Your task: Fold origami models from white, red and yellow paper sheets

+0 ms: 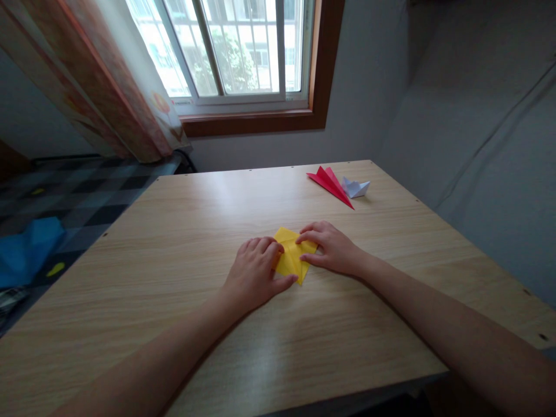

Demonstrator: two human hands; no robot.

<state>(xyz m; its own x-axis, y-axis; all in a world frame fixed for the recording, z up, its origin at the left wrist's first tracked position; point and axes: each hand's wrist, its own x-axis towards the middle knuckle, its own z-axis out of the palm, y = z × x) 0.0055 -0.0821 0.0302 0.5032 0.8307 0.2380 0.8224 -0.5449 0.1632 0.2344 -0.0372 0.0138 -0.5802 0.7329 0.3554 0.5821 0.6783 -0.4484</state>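
A small piece of folded yellow paper lies on the wooden table, roughly diamond-shaped with crease lines across it. My left hand grips its left side, the fingers curled over that edge and the thumb by the lower corner. From the other side, my right hand holds the right corner, with thumb and fingers resting on the paper. Both hands cover parts of the edges, so the full outline is hidden.
Toward the far right of the table lie a red paper plane and a white paper boat, close together. Left of the table, blue paper rests on a checked cloth. A window and curtain stand beyond.
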